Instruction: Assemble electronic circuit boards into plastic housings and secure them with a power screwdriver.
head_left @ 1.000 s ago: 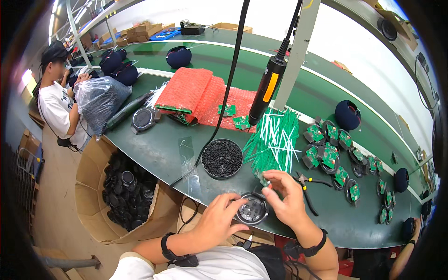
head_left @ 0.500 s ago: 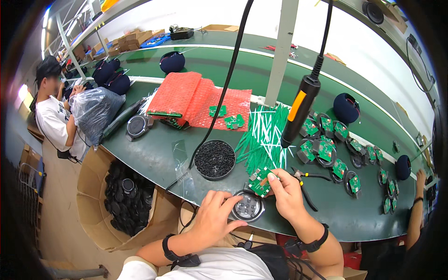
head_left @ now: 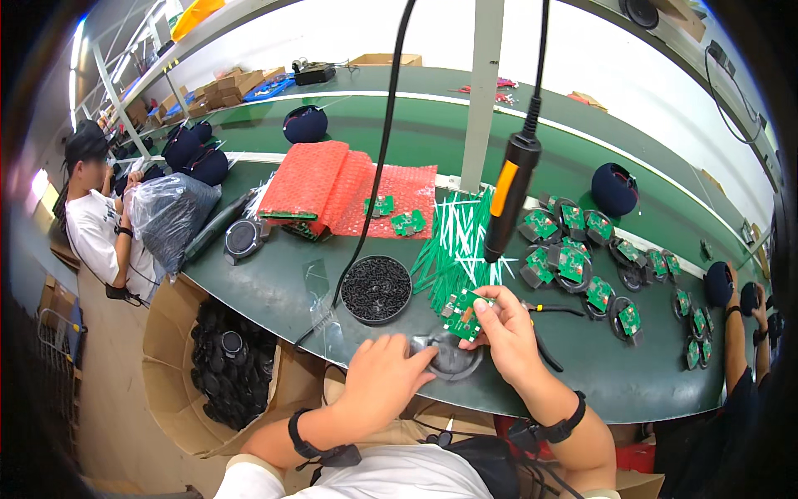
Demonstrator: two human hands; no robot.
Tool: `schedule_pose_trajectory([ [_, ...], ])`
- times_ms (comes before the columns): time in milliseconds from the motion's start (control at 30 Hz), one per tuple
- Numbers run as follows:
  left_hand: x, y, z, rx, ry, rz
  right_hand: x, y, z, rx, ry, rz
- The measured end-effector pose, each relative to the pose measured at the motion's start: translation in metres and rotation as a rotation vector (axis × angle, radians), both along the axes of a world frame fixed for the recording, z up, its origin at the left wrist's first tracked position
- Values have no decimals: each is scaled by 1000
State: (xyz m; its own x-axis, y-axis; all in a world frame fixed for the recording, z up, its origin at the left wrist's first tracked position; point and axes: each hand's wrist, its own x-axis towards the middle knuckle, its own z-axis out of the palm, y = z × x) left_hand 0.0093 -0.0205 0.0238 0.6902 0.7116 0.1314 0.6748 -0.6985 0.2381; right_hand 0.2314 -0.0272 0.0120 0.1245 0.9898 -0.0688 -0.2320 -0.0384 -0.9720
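My right hand pinches a green circuit board between thumb and fingers, tilted above a round dark housing. The housing lies at the table's near edge, smeared by motion, so its inside is not clear. My left hand is at the housing's left side, thumb and index finger apart with their tips near its rim; whether they touch it is hard to tell. Beyond them stands a round dish of small black parts. Green and white strips lie in a pile behind the board.
A black-and-orange driver hangs from a cable. Pliers lie beside my right hand, with several board-fitted housings farther right. Red bubble wrap sits at the back. A carton of black parts stands left; co-workers are on both sides.
The housing has shifted slightly right and is now blurred, its inside no longer distinct. My left hand has moved a little with it. The board stays in my right hand.
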Motion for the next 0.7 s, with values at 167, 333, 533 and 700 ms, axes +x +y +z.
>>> schedule_pose_trajectory([
  [167, -8, -20, 3, -46, 67, 17, -1, -1, -4, -3, 10, 48],
  [333, -19, -3, 3, 48, -184, 50, -3, -2, 0, -6, -56, 91],
  [533, -22, -1, -12, -58, -294, -1, -6, -4, 16, -104, 10, 164],
  [700, -23, -14, -14, -75, -334, -36, -7, -6, 18, -67, -47, 173],
])
